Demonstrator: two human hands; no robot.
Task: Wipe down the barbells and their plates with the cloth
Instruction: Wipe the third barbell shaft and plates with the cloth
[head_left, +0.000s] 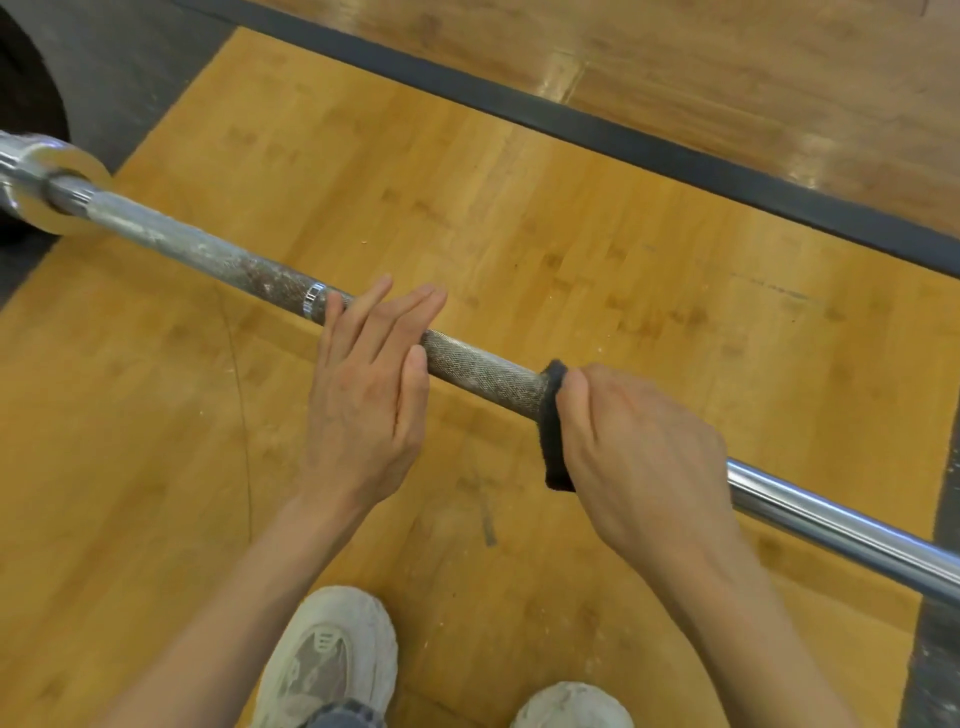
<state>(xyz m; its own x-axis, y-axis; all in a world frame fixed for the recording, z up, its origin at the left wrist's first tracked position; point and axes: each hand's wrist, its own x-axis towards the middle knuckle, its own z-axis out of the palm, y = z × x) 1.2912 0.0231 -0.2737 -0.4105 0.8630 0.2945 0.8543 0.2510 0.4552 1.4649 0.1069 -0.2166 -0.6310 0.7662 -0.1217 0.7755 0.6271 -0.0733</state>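
From the head view, our right hand clenches a dark folded cloth around the long steel barbell shaft, which runs diagonally above the yellow wood-plank floor, while our left hand lies flat on the bar with fingers straight. We judge the job part done: the stretch right of the cloth gleams, but the speckled, chalky knurling toward the chrome collar looks unwiped, as does the black plate. Nothing blocks the cloth's path leftward except our own left hand; our pale sneakers stand below the bar.
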